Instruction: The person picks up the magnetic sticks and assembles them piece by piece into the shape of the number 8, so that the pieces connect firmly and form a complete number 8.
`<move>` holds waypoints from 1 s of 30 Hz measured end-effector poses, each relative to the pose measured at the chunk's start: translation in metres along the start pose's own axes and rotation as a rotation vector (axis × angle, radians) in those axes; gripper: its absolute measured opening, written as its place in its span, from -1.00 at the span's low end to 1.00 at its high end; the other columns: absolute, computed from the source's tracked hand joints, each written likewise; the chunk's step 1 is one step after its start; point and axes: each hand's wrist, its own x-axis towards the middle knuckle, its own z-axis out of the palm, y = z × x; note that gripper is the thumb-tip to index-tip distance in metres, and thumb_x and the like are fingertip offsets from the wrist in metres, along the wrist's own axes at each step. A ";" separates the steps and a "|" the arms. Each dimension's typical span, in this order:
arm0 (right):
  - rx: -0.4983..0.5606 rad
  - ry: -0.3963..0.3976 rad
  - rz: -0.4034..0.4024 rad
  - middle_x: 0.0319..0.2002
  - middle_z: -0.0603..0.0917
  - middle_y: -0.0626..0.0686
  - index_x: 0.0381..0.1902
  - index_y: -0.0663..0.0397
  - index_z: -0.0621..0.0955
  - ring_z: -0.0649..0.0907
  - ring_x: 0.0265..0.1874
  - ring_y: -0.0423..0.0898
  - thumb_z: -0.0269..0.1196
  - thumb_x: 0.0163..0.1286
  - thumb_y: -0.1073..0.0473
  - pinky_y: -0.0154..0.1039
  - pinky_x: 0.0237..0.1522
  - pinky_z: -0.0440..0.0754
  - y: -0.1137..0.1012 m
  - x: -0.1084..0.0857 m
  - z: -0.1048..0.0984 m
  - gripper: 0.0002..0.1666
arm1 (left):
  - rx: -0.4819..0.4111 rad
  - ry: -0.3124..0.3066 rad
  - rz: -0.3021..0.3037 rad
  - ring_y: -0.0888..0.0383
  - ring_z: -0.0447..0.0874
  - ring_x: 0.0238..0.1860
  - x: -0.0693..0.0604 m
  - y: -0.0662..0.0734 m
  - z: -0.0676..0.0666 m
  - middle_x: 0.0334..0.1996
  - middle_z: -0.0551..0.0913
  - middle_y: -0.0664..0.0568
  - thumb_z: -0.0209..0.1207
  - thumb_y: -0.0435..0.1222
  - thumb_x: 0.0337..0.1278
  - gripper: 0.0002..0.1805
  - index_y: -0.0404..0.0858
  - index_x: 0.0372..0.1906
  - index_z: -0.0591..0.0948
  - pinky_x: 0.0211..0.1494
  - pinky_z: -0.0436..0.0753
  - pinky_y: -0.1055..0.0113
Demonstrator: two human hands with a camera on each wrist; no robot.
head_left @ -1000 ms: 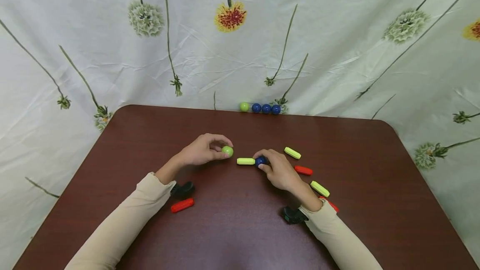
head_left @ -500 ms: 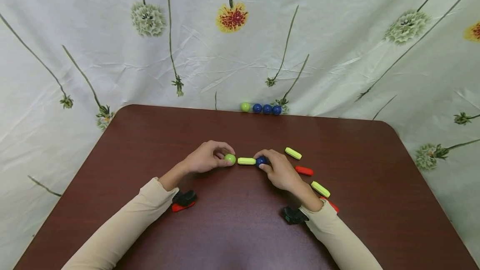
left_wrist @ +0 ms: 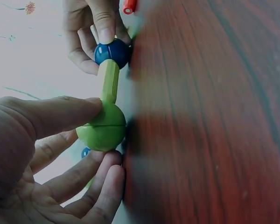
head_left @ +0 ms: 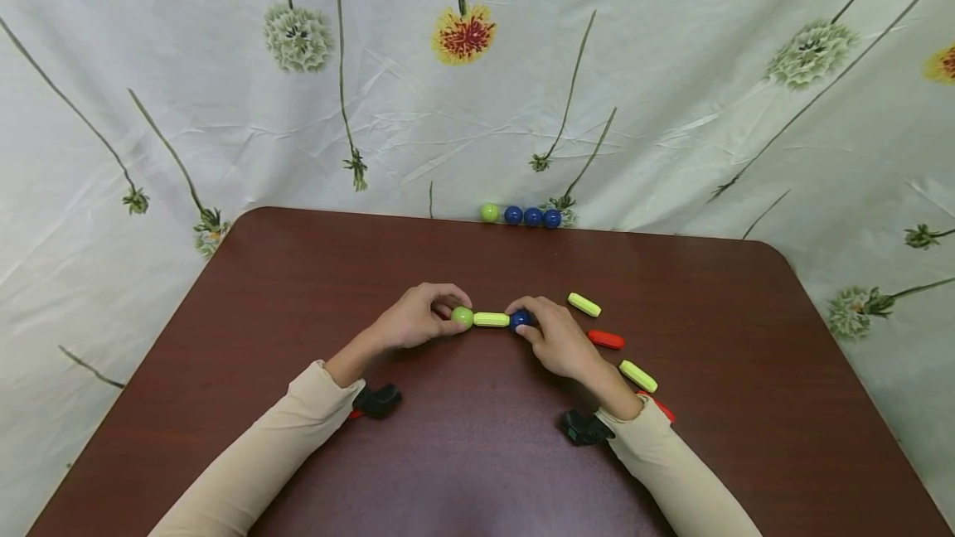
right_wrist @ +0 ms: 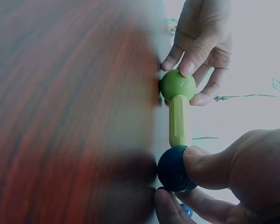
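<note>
Left hand (head_left: 419, 317) and right hand (head_left: 555, 340) are set well above the near edge of a dark reddish-brown, wood-grained table (head_left: 462, 462), facing each other. By the left hand, a glossy light-green ball (left_wrist: 101, 130) is pinched between thumb and fingertips; by the right hand, a glossy dark-blue ball (right_wrist: 172, 170) is gripped likewise. Between the two balls, a ribbed pale-yellow stick (head_left: 491, 320) is held lengthwise, one end met by each ball, all three lined up across the middle of the table. Whether the row is rested on the surface or raised slightly cannot be told.

Beyond the right hand, a second yellow stick (head_left: 584, 304), a red stick (head_left: 606, 339) and a third yellow stick (head_left: 638, 375) are strewn; another red stick (head_left: 666, 413) is partly covered by the right beige sleeve (head_left: 675, 471). At the far edge, a second green ball (head_left: 489, 213) and three blue balls (head_left: 533, 217) are lined up before a white flower-printed cloth (head_left: 671, 106).
</note>
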 end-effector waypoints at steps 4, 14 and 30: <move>-0.003 -0.002 -0.001 0.00 0.66 0.11 0.05 0.01 0.62 0.63 0.01 0.03 0.26 0.42 0.30 0.01 0.11 0.57 0.000 0.000 0.000 -0.73 | -0.010 -0.007 0.027 0.15 0.58 -0.28 0.001 -0.001 0.002 -0.18 0.70 -0.04 0.34 -0.34 0.22 -0.78 -0.20 -0.04 0.70 -0.19 0.56 0.31; 0.000 -0.005 -0.009 0.03 0.65 0.12 0.06 0.01 0.62 0.62 0.04 0.05 0.25 0.43 0.31 0.05 0.12 0.55 0.001 -0.001 -0.001 -0.72 | -0.023 -0.094 0.051 0.18 0.55 -0.32 0.001 -0.001 -0.001 -0.09 0.69 -0.08 0.26 -0.36 0.31 -0.73 -0.24 0.08 0.69 -0.24 0.52 0.35; -0.038 -0.003 -0.014 0.01 0.64 0.12 0.20 0.05 0.58 0.60 -0.13 -0.01 0.27 0.42 0.28 -0.03 -0.04 0.57 -0.001 -0.001 -0.004 -0.60 | -0.009 -0.113 0.043 0.16 0.55 -0.29 -0.002 0.002 -0.003 -0.06 0.65 -0.10 0.19 -0.42 0.34 -0.72 -0.21 0.10 0.67 -0.22 0.51 0.33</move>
